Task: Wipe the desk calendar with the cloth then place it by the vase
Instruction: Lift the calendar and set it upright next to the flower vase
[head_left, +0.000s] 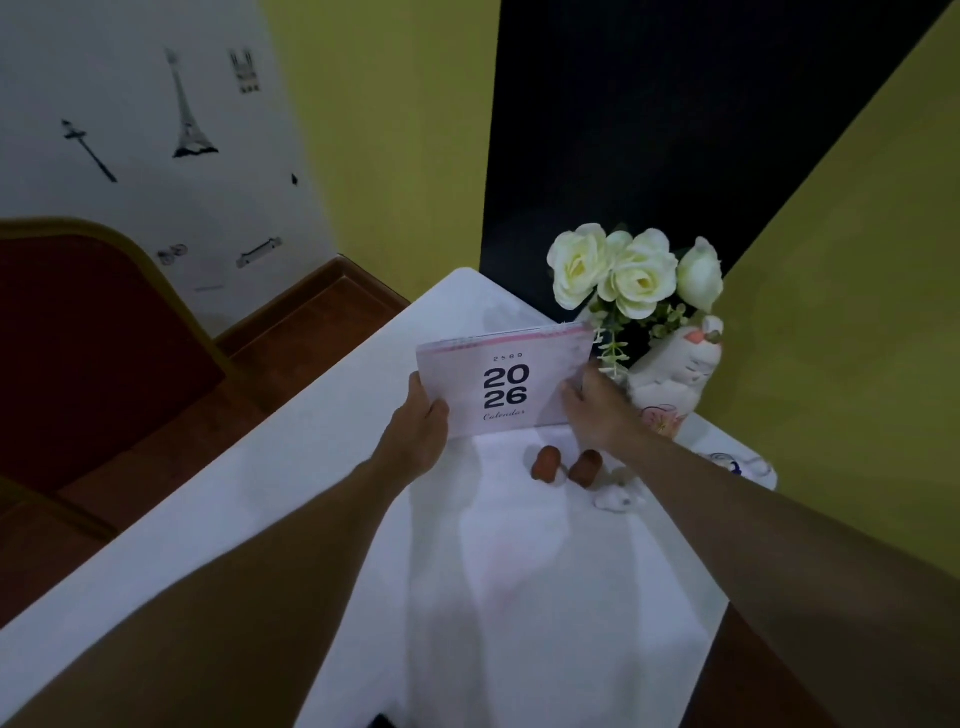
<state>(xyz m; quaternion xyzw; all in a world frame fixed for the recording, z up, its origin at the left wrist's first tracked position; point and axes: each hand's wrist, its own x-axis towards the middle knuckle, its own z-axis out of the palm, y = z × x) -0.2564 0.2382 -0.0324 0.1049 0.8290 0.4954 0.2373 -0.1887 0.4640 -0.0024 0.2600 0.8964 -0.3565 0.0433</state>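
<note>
Both hands, left hand (415, 431) and right hand (597, 405), are gripping the pink card desk calendar (504, 384) upright, just left of the white swan-shaped ceramic vase (670, 379).

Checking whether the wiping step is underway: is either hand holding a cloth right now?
No: the left hand and right hand grip only the desk calendar by its side edges.

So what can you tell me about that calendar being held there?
The calendar is a pale pink desk calendar, apparently card, with a darker pink strip along its top edge. Its cover reads "2026" in bold dark digits, "Calendar" in script below and small digits above. It stands roughly upright at the table's far end, beside the vase. The left hand grips its left edge, the right hand its right.
</note>
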